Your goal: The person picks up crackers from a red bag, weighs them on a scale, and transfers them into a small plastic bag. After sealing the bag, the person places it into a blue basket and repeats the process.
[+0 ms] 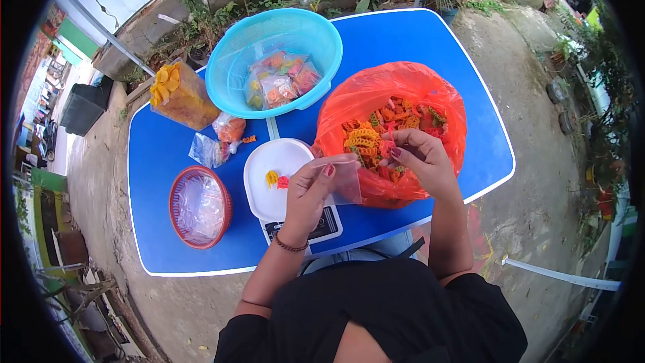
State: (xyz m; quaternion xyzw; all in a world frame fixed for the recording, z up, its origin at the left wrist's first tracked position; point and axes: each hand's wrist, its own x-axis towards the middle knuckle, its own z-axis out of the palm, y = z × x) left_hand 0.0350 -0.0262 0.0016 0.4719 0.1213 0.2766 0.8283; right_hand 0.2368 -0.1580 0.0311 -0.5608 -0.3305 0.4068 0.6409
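Note:
My left hand (310, 191) pinches a small clear plastic bag (348, 183) above the near left edge of a big red plastic bag (437, 84). Over that red bag, my right hand (424, 160) has its fingers closed on a pink snack piece (387, 148). Curly snack pieces (363, 138) in orange, yellow, green and red fill the red bag. Partly behind my left forearm stands a white kitchen scale (259, 195). On its pan lie a yellow snack piece (271, 178) and a pink one (283, 182).
A turquoise basin (225, 87) at the back holds several filled packets (279, 87). To its left stands a clear container of yellow chips (185, 97), with small bagged items (209, 150) nearby. A red basket (228, 212) of clear bags sits front left on the blue table (154, 222).

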